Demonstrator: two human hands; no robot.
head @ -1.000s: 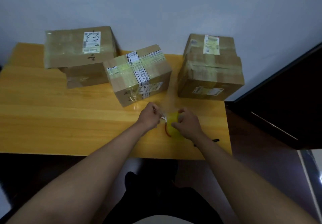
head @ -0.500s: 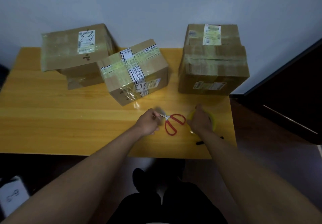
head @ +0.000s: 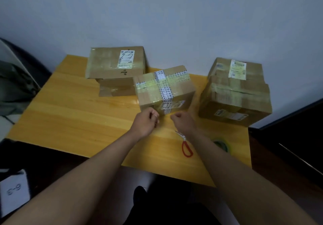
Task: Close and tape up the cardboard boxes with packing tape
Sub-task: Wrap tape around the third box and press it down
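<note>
Brown corrugated cardboard, crossed by yellowish clear tape and a black-and-white printed strip, makes up the middle box [head: 165,89]; it sits on the yellow wooden table [head: 73,109] directly beyond both hands, its near lower face just past the knuckles, its long axis running left to right and skewed a little to the table edge; the left hand [head: 146,122] and the right hand [head: 182,122] flank that near face, about equally close, with a narrow gap between them; both have their fingers curled in toward the thumbs as if pinching something thin, perhaps a cut length of clear tape stretched between them, though I cannot make out any tape there, so what they hold is uncertain; if a strip is there, the coming move would likely be forward, onto the box front; red-handled scissors [head: 186,147] lie on the table under the right wrist, blades partly hidden by it; the yellowish roll of packing tape [head: 222,145] lies right of the forearm, half covered; two further taped boxes stand apart, a brown stack at the back left [head: 115,64] and a brown stack at the right [head: 234,91]; fingertips are hidden behind the backs of the hands.
</note>
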